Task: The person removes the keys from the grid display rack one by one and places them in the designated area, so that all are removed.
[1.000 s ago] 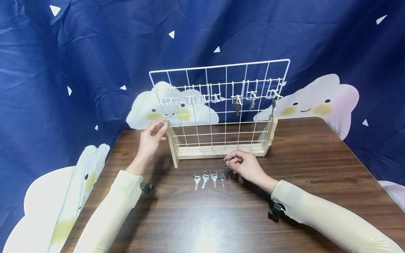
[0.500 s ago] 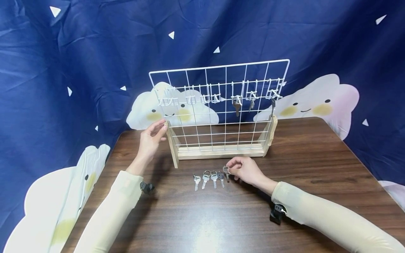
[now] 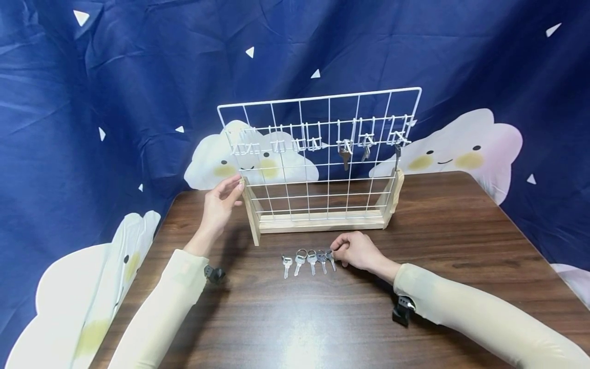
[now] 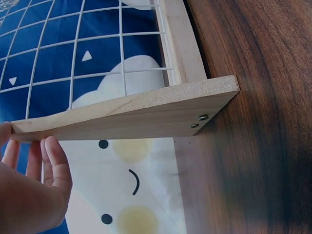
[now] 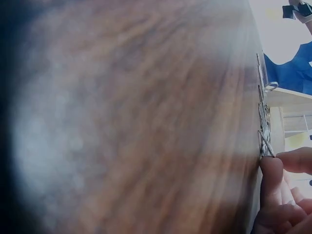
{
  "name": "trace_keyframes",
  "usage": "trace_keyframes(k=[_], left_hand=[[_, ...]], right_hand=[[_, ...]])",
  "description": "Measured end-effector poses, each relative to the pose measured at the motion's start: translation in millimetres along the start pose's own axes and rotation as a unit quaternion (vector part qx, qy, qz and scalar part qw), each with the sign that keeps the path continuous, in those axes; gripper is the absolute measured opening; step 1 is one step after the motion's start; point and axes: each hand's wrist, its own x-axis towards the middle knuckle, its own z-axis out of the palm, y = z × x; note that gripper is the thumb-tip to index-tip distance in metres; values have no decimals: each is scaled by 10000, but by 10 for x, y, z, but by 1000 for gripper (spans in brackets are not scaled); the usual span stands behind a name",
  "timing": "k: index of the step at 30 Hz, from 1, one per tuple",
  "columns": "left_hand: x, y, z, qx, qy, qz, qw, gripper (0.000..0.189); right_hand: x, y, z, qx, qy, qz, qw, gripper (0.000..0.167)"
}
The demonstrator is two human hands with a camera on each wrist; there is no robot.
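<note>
My right hand [image 3: 359, 249] pinches the ring end of a small silver key [image 3: 333, 262], whose blade lies on the table at the right end of a row of several keys [image 3: 312, 264]. The right wrist view shows thumb and forefinger on that key [image 5: 266, 144], with its tip toward the table. Behind the row stands a white wire grid rack with a wooden base [image 3: 318, 224]. My left hand [image 3: 218, 205] grips the top of its left wooden side panel [image 4: 122, 114], thumb on one face and fingers on the other.
White hooks line the grid. On the right-hand ones hang a brownish key [image 3: 345, 158], a silver key [image 3: 366, 151] and a dark key [image 3: 398, 157]. The brown wooden table [image 3: 461, 256] meets a blue curtain [image 3: 138, 77] with printed clouds behind.
My right hand has come down and slightly toward me, laying the key beside the others in the row. My left hand keeps its place on the side panel.
</note>
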Motion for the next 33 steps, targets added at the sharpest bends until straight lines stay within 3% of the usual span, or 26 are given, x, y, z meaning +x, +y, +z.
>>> trace_keyframes(k=[21,33], left_hand=[[8,-15,-1,-69,2,16,10000,44],[-2,8,4,-52,15,41,10000,45]], right_hand=[[-1,10,-24,-231,-164,-111,9995,9],[-25,-14,-91,37,-237,-244,9994,12]])
